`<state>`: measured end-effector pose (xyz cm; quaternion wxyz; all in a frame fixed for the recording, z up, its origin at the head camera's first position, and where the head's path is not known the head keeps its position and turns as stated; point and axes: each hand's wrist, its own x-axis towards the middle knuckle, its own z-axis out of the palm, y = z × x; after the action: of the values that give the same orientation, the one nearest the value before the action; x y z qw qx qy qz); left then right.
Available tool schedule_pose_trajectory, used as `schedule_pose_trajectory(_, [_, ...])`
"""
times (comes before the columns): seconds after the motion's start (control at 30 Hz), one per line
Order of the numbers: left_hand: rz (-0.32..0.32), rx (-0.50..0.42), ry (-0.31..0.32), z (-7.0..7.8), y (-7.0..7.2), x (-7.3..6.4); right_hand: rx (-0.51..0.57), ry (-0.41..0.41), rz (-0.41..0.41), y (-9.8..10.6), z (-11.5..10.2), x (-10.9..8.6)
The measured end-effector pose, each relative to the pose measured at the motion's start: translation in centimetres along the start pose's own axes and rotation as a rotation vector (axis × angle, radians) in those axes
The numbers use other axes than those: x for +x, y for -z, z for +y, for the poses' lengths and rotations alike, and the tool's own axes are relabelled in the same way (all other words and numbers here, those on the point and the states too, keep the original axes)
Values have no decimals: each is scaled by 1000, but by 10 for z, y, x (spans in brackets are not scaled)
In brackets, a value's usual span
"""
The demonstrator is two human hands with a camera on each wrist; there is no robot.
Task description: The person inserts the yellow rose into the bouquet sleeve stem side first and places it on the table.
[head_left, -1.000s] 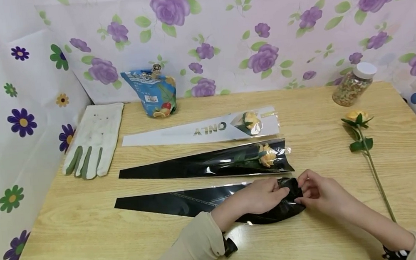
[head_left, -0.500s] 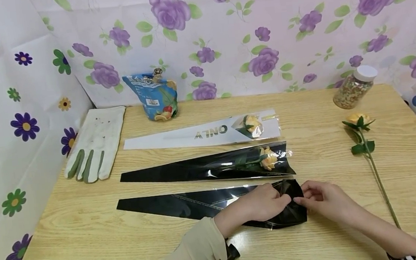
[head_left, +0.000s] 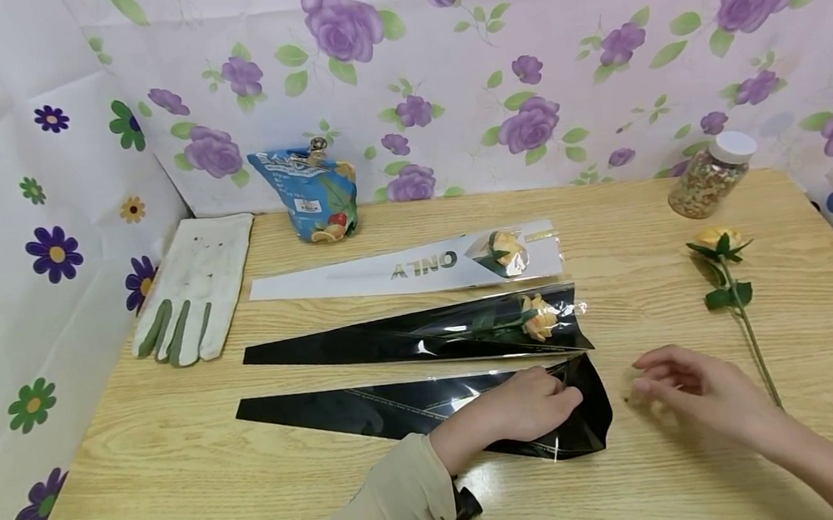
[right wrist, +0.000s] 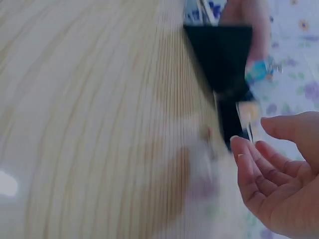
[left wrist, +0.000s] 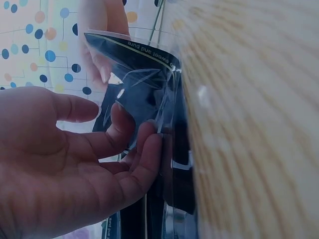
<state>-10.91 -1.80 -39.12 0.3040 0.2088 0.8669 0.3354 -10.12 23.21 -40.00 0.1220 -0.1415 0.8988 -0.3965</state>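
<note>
My left hand (head_left: 524,404) is over the wide end of a black flower sleeve (head_left: 370,405) with a clear film front. In the left wrist view, my curled fingers (left wrist: 149,149) hold the sleeve's film (left wrist: 142,84) near its mouth, which gapes. My right hand (head_left: 708,391) is above the table just right of that mouth, fingers loosely bent, nothing in them. Its thumb and fingertips stand apart in the right wrist view. A single yellow rose (head_left: 717,238) with a long green stem lies to the right of this hand.
Beyond lie a black sleeve (head_left: 342,345) and a white sleeve (head_left: 321,282) marked ONLY, each with a yellow rose inside. A white work glove (head_left: 199,272) lies at left. At the back stand a clipped blue pouch (head_left: 316,194) and a white-capped jar (head_left: 706,182).
My right hand has let go of the sleeve's mouth and moved right, away from it. The mouth has opened wider, while my left hand stays on the sleeve.
</note>
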Motion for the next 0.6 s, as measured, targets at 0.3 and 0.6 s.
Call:
schedule_pose_trajectory(0.3, [8, 45, -6, -1, 0, 1, -186, -77, 120, 39, 31, -9])
schedule_pose_trajectory(0.6, [38, 76, -50, -2, 0, 2, -283, -192, 296, 57, 55, -8])
